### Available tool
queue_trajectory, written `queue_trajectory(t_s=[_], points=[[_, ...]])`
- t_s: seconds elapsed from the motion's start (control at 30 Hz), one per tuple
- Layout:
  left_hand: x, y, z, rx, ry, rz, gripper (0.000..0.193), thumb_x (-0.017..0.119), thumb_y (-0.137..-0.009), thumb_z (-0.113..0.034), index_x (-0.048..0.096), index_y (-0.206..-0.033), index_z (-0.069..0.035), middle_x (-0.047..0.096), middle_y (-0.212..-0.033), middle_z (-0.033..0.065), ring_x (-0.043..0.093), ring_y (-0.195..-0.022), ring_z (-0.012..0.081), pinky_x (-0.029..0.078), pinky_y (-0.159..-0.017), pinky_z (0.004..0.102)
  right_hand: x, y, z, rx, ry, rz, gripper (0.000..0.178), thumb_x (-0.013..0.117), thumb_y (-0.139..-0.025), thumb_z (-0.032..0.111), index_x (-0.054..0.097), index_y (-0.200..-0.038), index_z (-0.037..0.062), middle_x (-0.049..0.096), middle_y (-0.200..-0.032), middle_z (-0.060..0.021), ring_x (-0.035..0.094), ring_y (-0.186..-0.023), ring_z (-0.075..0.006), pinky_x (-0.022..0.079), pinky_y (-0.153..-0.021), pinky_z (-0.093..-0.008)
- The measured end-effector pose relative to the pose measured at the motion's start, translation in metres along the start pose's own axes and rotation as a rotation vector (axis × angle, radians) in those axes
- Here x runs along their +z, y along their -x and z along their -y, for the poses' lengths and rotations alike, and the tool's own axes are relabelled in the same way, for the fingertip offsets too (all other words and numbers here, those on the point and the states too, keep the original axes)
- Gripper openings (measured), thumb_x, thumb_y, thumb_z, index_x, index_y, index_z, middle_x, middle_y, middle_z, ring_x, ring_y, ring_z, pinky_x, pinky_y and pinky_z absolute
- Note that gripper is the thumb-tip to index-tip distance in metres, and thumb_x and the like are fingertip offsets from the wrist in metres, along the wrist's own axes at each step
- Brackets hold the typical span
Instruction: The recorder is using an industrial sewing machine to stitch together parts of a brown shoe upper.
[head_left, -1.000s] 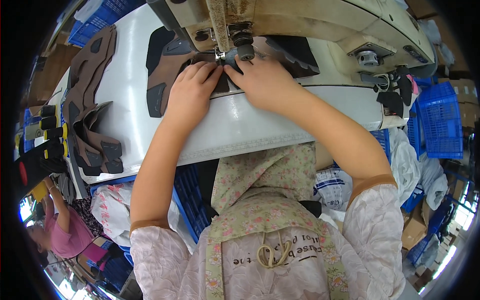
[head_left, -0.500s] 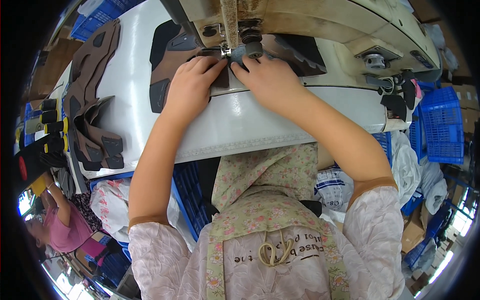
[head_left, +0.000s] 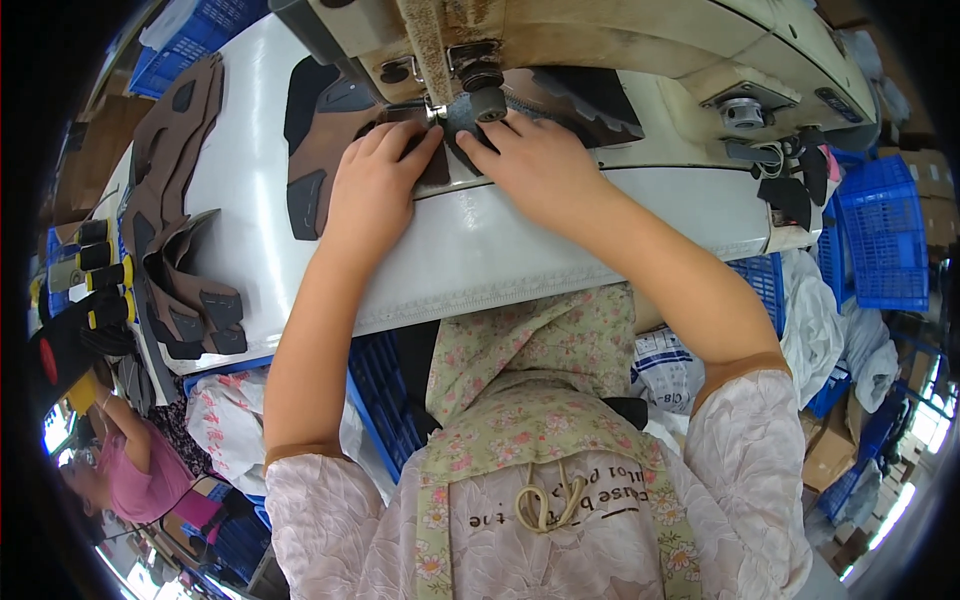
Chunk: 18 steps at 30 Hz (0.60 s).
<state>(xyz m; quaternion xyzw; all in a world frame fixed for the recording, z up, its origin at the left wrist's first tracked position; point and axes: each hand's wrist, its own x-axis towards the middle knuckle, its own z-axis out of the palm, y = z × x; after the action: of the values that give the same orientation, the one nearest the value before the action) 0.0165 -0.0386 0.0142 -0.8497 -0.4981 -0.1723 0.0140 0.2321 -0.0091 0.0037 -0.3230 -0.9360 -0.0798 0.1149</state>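
Observation:
A flat brown shoe-upper piece (head_left: 314, 160) with dark grey patches lies on the white sewing machine bed, spreading out on both sides of the presser foot (head_left: 435, 112). My left hand (head_left: 375, 185) rests on it left of the foot, fingers lightly bent and thumb apart, pressing from above. On the other side my right hand (head_left: 540, 165) lies on the piece, thumb and fingers stretched beside the grey part (head_left: 460, 112) by the foot. Both hands are open. The right fingertips are partly behind the machine's black knob (head_left: 489, 103). The needle point cannot be made out.
The sewing machine arm (head_left: 620, 40) spans above my hands. Stacked brown pieces (head_left: 180, 130) and folded ones (head_left: 190, 300) lie at the left. Thread spools (head_left: 105, 280) stand beyond them. Blue crates (head_left: 880, 235) are at the right. Another person (head_left: 150, 470) sits at the lower left.
The view has shifted slightly, so the machine and the pieces sit a little further left. Both hands keep their places on the shoe-upper piece beside the foot.

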Motion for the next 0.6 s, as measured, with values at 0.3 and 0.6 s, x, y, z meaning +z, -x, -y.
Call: queue_trajectory(t_s=[0.3,0.6], points=[[-0.0007,0.0003,-0.0005,-0.001,0.006,0.004,0.054,0.052,-0.072,0.005,0.064,-0.121,-0.012,0.06,-0.117,0.0088,0.056,-0.112,0.0285,0.044,-0.096,0.0406,-0.0042,0.0032,0.0013,0.023,-0.019,0.0,0.041,0.058,-0.082,0.014,0.058,-0.122,0.0049,0.059,-0.119,-0.0135,0.056,-0.113,-0.0283,0.051,-0.082,-0.0357],[-0.0037,0.0008,0.0009,0.0,0.044,-0.003,0.056,0.053,-0.067,0.007,0.065,-0.119,-0.012,0.06,-0.118,0.0092,0.057,-0.11,0.0295,0.045,-0.094,0.0404,-0.0078,0.0025,0.0018,0.034,-0.021,-0.054,0.043,0.058,-0.08,0.014,0.059,-0.122,0.006,0.059,-0.114,-0.0111,0.055,-0.11,-0.0263,0.049,-0.085,-0.0348]])
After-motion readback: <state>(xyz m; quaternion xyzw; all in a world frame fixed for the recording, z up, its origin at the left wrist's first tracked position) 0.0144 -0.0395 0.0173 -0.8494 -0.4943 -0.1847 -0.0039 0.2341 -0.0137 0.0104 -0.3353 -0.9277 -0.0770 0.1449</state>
